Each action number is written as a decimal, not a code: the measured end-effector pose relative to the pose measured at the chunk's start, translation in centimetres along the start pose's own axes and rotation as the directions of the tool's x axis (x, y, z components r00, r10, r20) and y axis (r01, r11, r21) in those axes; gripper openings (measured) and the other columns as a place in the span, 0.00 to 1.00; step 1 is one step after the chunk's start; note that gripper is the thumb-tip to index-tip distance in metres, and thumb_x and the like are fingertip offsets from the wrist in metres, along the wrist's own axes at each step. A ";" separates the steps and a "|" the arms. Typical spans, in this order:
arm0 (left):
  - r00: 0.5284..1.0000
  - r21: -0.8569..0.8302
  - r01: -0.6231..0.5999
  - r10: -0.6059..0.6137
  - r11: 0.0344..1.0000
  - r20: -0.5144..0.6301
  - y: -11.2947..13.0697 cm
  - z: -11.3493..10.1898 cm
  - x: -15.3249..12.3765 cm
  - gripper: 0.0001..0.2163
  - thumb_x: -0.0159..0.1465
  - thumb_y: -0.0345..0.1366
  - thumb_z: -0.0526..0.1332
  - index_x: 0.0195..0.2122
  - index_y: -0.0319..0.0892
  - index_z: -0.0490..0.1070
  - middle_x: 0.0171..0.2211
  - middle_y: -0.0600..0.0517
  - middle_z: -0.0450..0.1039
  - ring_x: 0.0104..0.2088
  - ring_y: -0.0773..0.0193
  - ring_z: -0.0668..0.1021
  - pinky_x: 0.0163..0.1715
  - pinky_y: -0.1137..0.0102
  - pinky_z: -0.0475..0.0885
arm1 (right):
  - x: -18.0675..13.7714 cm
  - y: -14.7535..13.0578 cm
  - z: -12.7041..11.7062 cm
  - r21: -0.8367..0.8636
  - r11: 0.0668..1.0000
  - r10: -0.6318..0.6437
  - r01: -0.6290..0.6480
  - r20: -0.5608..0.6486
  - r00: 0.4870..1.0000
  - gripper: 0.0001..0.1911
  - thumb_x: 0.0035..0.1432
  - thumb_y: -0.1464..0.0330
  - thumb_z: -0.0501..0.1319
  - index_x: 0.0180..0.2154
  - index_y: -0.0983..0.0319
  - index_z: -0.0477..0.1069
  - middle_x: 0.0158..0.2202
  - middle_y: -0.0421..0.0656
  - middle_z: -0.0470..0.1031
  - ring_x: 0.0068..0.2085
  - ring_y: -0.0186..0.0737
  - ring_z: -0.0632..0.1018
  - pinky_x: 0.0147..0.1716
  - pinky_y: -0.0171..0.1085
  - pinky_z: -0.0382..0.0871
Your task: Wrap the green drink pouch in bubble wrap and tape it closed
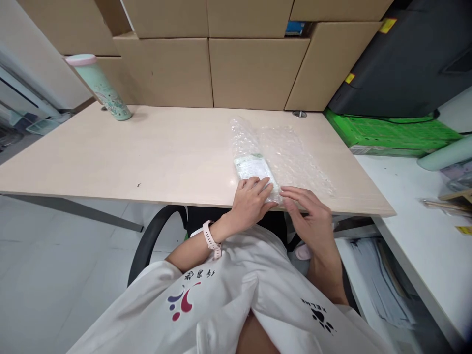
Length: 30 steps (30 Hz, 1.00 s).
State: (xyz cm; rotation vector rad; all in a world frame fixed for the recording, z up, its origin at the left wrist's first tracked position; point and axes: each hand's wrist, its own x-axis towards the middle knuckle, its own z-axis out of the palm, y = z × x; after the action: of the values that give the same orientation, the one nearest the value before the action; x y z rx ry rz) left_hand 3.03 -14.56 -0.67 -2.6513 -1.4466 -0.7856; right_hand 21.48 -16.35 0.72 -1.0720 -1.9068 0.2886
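Note:
A sheet of clear bubble wrap [291,152] lies on the light wooden table [147,157] near its front edge. A flat white and green item [252,167] sits partly rolled inside the wrap's left side. My left hand [250,201] rests on the near end of that wrapped item, fingers bent and pressing down on it. My right hand [308,211] lies just to the right, fingers stretched flat on the bubble wrap's near edge. A pink watch [211,239] is on my left wrist.
A mint green bottle with a pink lid [99,86] stands at the table's back left. Cardboard boxes [221,59] are stacked along the back. A green crate [391,135] and a dark case [405,64] sit at right, beside a white side table [424,236].

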 end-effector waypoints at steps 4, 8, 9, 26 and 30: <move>0.979 -0.314 0.116 -0.161 0.942 -0.123 -0.4 -0.1 -1.7 0.21 0.68 0.39 0.61 0.61 0.44 0.67 0.70 0.41 0.59 0.68 0.45 0.62 0.64 0.48 0.60 | 0.3 -0.2 1.9 -0.087 0.993 -0.058 0.077 0.205 0.977 0.21 0.72 0.63 0.53 0.62 0.60 0.68 0.62 0.51 0.73 0.64 0.49 0.72 0.62 0.53 0.68; 0.817 -0.805 0.312 -0.576 0.505 -0.045 -1.2 -1.7 -2.2 0.30 0.65 0.39 0.63 0.67 0.45 0.57 0.74 0.41 0.48 0.73 0.47 0.54 0.67 0.50 0.58 | 0.2 -0.7 2.9 -0.188 0.979 -0.023 0.078 0.280 0.960 0.25 0.71 0.57 0.54 0.63 0.62 0.67 0.66 0.53 0.67 0.66 0.54 0.69 0.63 0.55 0.66; 0.782 -0.893 0.329 -0.618 0.306 0.076 -1.4 -2.2 -2.1 0.31 0.64 0.40 0.63 0.67 0.45 0.57 0.72 0.41 0.52 0.71 0.48 0.60 0.66 0.51 0.62 | 0.2 -1.0 3.1 -0.203 0.976 -0.017 0.077 0.284 0.959 0.26 0.71 0.55 0.54 0.63 0.62 0.67 0.67 0.54 0.66 0.65 0.55 0.69 0.62 0.56 0.66; 0.968 -0.442 -0.162 0.056 0.882 -0.244 -0.1 0.2 -0.1 0.20 0.73 0.41 0.56 0.64 0.46 0.66 0.65 0.42 0.68 0.53 0.54 0.72 0.53 0.55 0.70 | -0.5 -1.2 1.9 -0.053 0.915 0.402 -0.399 0.072 0.913 0.15 0.58 0.54 0.60 0.30 0.57 0.64 0.26 0.42 0.77 0.28 0.44 0.78 0.28 0.38 0.68; 0.984 -0.309 -0.131 0.086 0.942 -0.155 0.5 1.8 1.6 0.16 0.74 0.40 0.54 0.58 0.41 0.71 0.61 0.43 0.73 0.48 0.56 0.72 0.48 0.59 0.71 | -1.4 0.2 0.1 0.059 0.885 0.447 -0.462 0.170 0.878 0.14 0.59 0.56 0.62 0.30 0.59 0.68 0.27 0.39 0.76 0.28 0.39 0.76 0.30 0.36 0.69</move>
State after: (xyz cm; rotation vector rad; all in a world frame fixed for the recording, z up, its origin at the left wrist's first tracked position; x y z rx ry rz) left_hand 4.86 -13.12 -1.45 -2.7989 -1.2171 -1.2619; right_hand 21.79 -17.32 -0.28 -1.4617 -1.7263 0.7427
